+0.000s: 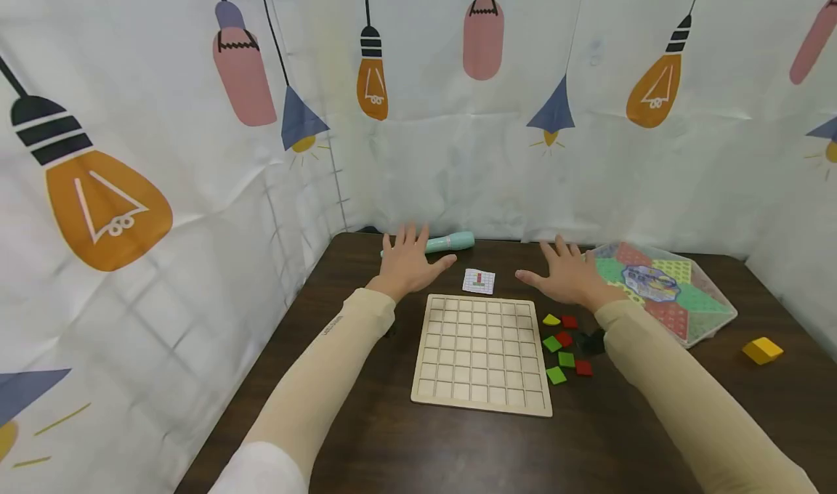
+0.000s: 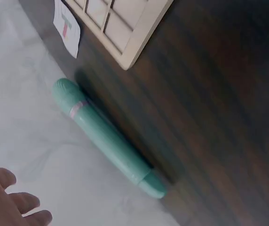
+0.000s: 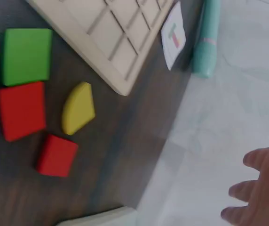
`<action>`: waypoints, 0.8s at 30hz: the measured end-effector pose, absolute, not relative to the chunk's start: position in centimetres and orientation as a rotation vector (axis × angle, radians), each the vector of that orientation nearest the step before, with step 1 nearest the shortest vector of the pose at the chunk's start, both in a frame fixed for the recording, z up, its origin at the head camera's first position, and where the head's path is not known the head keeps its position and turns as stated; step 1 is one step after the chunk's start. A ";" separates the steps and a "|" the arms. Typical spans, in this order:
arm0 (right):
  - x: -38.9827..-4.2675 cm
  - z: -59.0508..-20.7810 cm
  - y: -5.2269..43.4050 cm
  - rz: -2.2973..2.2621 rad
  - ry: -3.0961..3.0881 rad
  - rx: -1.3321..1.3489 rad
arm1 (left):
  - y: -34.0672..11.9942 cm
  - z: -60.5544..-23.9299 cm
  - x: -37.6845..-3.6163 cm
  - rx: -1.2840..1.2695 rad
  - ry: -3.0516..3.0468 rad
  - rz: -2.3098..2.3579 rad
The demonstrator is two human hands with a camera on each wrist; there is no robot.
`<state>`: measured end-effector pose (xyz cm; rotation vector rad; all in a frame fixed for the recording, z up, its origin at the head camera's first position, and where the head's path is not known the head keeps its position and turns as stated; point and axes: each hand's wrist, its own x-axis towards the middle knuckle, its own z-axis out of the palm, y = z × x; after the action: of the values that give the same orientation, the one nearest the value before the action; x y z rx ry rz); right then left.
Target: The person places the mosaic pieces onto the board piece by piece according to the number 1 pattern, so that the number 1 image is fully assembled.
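left hand: the left hand [image 1: 407, 263] hovers flat and spread at centre frame in the head view, palm down, holding nothing; its fingertips [image 2: 12, 202] show at the lower left of the left wrist view.

right hand: the right hand [image 1: 570, 274] is likewise spread wide and empty, right of centre, just above the coloured blocks.

nearest thing: a teal pen-shaped tool [image 1: 448, 243], lying on the dark table [image 1: 366, 436] against the back curtain, just beyond the left fingers and apart from them.

handling (judged): smooth hard plastic, probably light and stiff; it could roll or slip, so a pinch round the mid-barrel looks safest.

long axis: runs left to right along the table's far edge in the head view; in the left wrist view it lies diagonally, with the ribbed rounded end [image 2: 65, 89] at upper left and the narrower tip at lower right.

wooden grid board [image 1: 482, 352]: flat at centre, cells bare, between the forearms.

pattern card [image 1: 479, 281]: small, just beyond the board.

coloured blocks: a yellow quarter-round block [image 3: 77, 108], with red and green squares, right of the board.

hexagonal lidded tray [image 1: 680, 301]: right of the right hand.

yellow block [image 1: 761, 349]: alone at far right.
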<state>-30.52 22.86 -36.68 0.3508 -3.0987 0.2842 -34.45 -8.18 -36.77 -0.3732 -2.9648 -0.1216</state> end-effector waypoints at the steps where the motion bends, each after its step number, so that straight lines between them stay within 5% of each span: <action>1: -30.3 -37.0 23.0 0.307 -3.097 0.354 | -8.3 -37.1 -34.3 -0.389 -2.965 -0.149; 24: -26.7 -44.3 25.5 0.586 -3.046 0.430 | -9.2 -44.7 -30.0 -0.473 -3.039 -0.769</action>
<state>-26.71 25.49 -44.31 0.4296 -3.0465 0.5865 -29.99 -9.20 -44.74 -0.4733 -3.0389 -0.7693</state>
